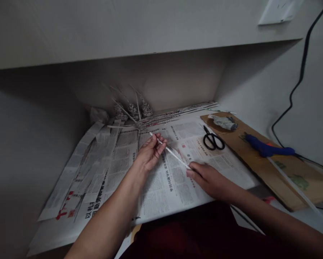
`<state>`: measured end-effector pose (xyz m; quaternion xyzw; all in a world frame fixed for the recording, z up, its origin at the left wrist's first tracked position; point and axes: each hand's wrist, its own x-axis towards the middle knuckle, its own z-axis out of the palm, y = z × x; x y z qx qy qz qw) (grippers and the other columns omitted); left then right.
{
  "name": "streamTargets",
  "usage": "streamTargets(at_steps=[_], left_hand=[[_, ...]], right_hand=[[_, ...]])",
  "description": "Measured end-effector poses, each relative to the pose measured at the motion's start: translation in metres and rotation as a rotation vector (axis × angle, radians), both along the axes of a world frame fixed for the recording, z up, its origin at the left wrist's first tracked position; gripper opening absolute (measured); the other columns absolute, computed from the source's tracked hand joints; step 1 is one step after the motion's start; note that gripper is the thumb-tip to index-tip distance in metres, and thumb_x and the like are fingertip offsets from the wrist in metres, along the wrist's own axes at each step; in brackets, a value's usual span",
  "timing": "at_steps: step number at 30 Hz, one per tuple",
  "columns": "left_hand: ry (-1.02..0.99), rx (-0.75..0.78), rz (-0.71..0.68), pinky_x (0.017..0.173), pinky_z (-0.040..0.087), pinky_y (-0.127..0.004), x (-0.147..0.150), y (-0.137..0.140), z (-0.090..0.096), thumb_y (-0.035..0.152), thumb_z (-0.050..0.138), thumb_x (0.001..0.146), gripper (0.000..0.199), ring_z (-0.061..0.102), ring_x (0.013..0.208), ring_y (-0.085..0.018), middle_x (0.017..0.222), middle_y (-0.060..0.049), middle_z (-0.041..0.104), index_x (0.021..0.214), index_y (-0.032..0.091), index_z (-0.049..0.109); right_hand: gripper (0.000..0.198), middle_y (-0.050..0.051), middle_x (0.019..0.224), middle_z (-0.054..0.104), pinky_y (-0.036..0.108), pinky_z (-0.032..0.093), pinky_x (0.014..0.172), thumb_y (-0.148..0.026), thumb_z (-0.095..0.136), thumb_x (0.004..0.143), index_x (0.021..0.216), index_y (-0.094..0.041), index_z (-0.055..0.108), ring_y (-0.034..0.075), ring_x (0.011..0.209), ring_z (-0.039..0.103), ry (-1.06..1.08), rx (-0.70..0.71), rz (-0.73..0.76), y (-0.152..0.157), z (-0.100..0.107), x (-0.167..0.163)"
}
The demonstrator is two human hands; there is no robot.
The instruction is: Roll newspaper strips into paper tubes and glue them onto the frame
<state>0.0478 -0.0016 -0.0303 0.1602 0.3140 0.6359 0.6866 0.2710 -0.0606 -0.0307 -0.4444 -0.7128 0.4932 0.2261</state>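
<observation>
In the head view, pinches one thin paper stick [176, 154] between thumb and fingers of the left hand [152, 149] near its far end, and clamps its near end in the right hand [204, 176]. Holds it slantwise over newspaper [161, 194] on the worktop [48, 233]. Has black scissors [214, 141] to the right, more paper sticks [183, 113] behind, and a blue glue gun [264, 146] on cardboard [319, 185] farther right.
</observation>
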Motion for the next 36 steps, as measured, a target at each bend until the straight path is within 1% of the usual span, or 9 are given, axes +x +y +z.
streamTargets(at_steps=[2, 7, 9, 15, 17, 22, 28, 30, 36], left_hand=[[-0.012, 0.001, 0.004, 0.064, 0.057, -0.020, 0.000, 0.000, 0.002, 0.018, 0.048, 0.089, 0.019, 0.067, 0.067, -0.012, 0.070, -0.005, 0.064, 0.083, 0.009, 0.064], [-0.051, -0.005, 0.009, 0.056, 0.055, -0.014, 0.000, -0.002, 0.007, 0.016, 0.049, 0.089, 0.018, 0.063, 0.059, -0.008, 0.065, -0.003, 0.061, 0.082, 0.009, 0.064], [-0.060, -0.014, 0.058, 0.054, 0.054, -0.013, -0.002, -0.001, 0.010, 0.017, 0.048, 0.089, 0.018, 0.062, 0.058, -0.007, 0.064, -0.002, 0.061, 0.081, 0.010, 0.064], [-0.029, -0.016, 0.124, 0.054, 0.054, -0.014, -0.009, 0.003, 0.013, 0.018, 0.049, 0.089, 0.018, 0.063, 0.060, -0.008, 0.065, -0.001, 0.060, 0.081, 0.011, 0.064], [-0.030, -0.013, 0.126, 0.055, 0.054, -0.013, -0.009, 0.003, 0.012, 0.018, 0.048, 0.089, 0.020, 0.062, 0.059, -0.007, 0.065, -0.001, 0.060, 0.080, 0.010, 0.064], [-0.066, -0.015, 0.123, 0.056, 0.054, -0.012, -0.008, 0.002, 0.012, 0.018, 0.048, 0.089, 0.021, 0.061, 0.058, -0.006, 0.064, -0.001, 0.059, 0.079, 0.010, 0.064], [-0.020, -0.007, 0.095, 0.057, 0.056, -0.016, -0.005, 0.002, 0.007, 0.017, 0.050, 0.088, 0.017, 0.065, 0.061, -0.010, 0.066, -0.003, 0.063, 0.082, 0.009, 0.064], [-0.023, -0.010, 0.092, 0.058, 0.056, -0.016, -0.005, 0.002, 0.006, 0.016, 0.051, 0.087, 0.016, 0.066, 0.061, -0.010, 0.066, -0.003, 0.064, 0.082, 0.009, 0.064], [-0.050, -0.022, 0.073, 0.057, 0.056, -0.015, -0.003, 0.001, 0.007, 0.015, 0.050, 0.088, 0.016, 0.065, 0.059, -0.009, 0.064, -0.003, 0.063, 0.084, 0.007, 0.064]], right_hand=[[0.033, 0.002, 0.064, 0.048, 0.023, 0.033, 0.050, -0.046, 0.045, 0.089, 0.072, -0.018, 0.050, 0.011, 0.057, 0.043, 0.031, -0.073, 0.009, -0.009, -0.002, 0.009], [0.040, -0.009, 0.047, 0.018, 0.021, 0.018, 0.032, -0.058, 0.024, 0.092, 0.078, -0.022, 0.037, 0.007, 0.033, 0.015, 0.426, -0.827, 0.193, -0.021, -0.004, 0.016], [0.041, -0.009, 0.049, 0.023, 0.021, 0.020, 0.033, -0.057, 0.024, 0.092, 0.086, -0.022, 0.043, 0.006, 0.034, 0.019, 0.386, -0.765, 0.180, -0.024, -0.002, 0.017], [0.025, 0.002, 0.063, 0.048, 0.026, 0.032, 0.053, -0.043, 0.053, 0.085, 0.082, -0.018, 0.052, 0.013, 0.058, 0.045, -0.238, 0.100, -0.059, -0.035, -0.002, 0.026], [0.029, 0.000, 0.057, 0.044, 0.026, 0.031, 0.050, -0.044, 0.044, 0.089, 0.077, -0.018, 0.050, 0.012, 0.053, 0.041, -0.201, 0.025, -0.042, -0.037, -0.004, 0.030], [0.049, -0.008, 0.046, 0.027, 0.022, 0.025, 0.035, -0.055, 0.015, 0.093, 0.084, -0.019, 0.047, 0.008, 0.032, 0.027, 0.201, -0.611, 0.204, -0.036, 0.004, 0.034], [0.028, 0.005, 0.074, 0.056, 0.029, 0.039, 0.061, -0.043, 0.043, 0.089, 0.088, -0.017, 0.052, 0.014, 0.065, 0.052, -0.227, 0.125, 0.025, -0.022, 0.015, 0.009], [0.027, 0.006, 0.071, 0.055, 0.030, 0.038, 0.063, -0.040, 0.043, 0.089, 0.082, -0.016, 0.053, 0.015, 0.065, 0.050, -0.295, 0.227, 0.010, -0.018, 0.011, 0.002], [0.045, -0.008, 0.049, 0.029, 0.023, 0.030, 0.039, -0.052, 0.017, 0.094, 0.090, -0.019, 0.048, 0.007, 0.034, 0.030, 0.180, -0.499, 0.187, -0.015, -0.003, 0.005]])
